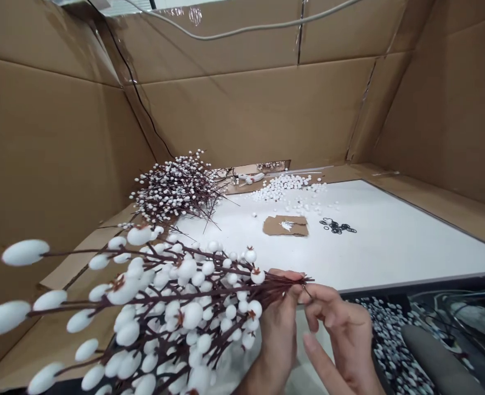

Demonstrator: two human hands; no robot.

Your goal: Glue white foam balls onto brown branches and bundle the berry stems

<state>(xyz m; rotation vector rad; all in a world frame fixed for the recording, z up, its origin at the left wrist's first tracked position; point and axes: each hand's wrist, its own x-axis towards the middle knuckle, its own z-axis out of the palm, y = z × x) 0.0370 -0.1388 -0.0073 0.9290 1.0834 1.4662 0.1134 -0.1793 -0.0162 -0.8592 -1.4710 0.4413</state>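
My left hand [278, 329] is closed around the gathered stems of a bunch of artificial white berry sprays [192, 316]. The bunch points left, its oval and round berries fanning out toward the camera. Bare dark stem ends poke out just past my left thumb and fingers. Beside those ends, my right hand [347, 329] pinches a thin dark band [308, 293] between thumb and forefinger, with the other fingers curled loosely. How far the band goes round the stems cannot be made out.
A heap of berry sprays [176, 186] lies at the back left. Behind the white board [366, 236] is a glue gun [251, 178]. Loose white berries [283, 186], a cardboard scrap [273, 226] and black rings [337, 226] lie on it. Cardboard walls [242, 115] enclose the table.
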